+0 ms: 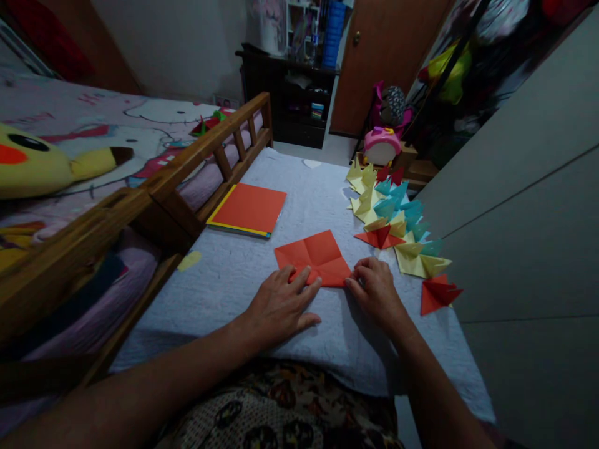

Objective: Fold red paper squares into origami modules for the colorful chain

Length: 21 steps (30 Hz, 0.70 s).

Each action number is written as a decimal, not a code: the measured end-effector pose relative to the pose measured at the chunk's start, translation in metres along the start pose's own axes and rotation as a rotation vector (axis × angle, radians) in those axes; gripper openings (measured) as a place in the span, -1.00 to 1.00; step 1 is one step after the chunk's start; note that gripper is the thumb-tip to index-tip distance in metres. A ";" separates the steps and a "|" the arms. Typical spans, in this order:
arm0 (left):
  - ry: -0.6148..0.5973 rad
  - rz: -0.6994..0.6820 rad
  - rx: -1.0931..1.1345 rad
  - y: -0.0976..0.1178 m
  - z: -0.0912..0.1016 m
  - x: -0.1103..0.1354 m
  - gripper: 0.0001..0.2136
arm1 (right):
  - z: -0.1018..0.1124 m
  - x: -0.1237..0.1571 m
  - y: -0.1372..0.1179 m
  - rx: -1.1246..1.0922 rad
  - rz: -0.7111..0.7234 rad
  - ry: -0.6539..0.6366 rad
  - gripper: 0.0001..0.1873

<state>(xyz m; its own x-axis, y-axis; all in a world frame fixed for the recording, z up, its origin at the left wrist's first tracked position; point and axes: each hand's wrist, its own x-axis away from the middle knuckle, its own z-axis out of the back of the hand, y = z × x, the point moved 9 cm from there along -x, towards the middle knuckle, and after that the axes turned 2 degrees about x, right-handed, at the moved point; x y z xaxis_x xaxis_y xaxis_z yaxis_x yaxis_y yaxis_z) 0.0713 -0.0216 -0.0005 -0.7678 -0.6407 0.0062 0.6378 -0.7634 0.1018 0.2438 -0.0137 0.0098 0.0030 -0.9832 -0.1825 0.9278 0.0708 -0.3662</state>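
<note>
A creased sheet of red origami paper [318,255] lies on the cloth-covered surface in front of me, its near edge folded over. My left hand [285,302] rests on that near edge with fingers spread and the thumb out to the side. At the right corner of the sheet, my right hand [372,284] pinches the paper between thumb and fingers. Left of and beyond the sheet sits a stack of coloured paper [250,209], red on top with yellow showing at one edge.
Several folded paper birds [402,209] in yellow, blue and red line the right side. A wooden bed rail [206,143] borders the left, with a yellow plush toy [42,162] on the bed behind it. A pale panel [528,212] stands at the right.
</note>
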 end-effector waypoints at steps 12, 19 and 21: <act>0.001 0.026 -0.001 0.004 -0.003 -0.005 -0.33 | -0.006 0.005 0.015 0.014 -0.051 0.034 -0.86; 0.025 0.017 0.003 0.004 -0.003 -0.005 -0.35 | 0.014 0.038 -0.034 -0.011 0.092 0.164 -0.79; 0.031 0.020 -0.001 0.003 -0.003 -0.005 -0.36 | 0.002 0.051 -0.057 -0.017 0.220 0.078 -0.71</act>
<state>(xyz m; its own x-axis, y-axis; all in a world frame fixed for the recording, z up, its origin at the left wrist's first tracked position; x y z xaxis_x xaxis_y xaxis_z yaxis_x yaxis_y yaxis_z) 0.0776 -0.0213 -0.0032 -0.7528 -0.6578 -0.0221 0.6530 -0.7507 0.1007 0.1916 -0.0679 0.0238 0.1747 -0.9280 -0.3290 0.9015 0.2851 -0.3255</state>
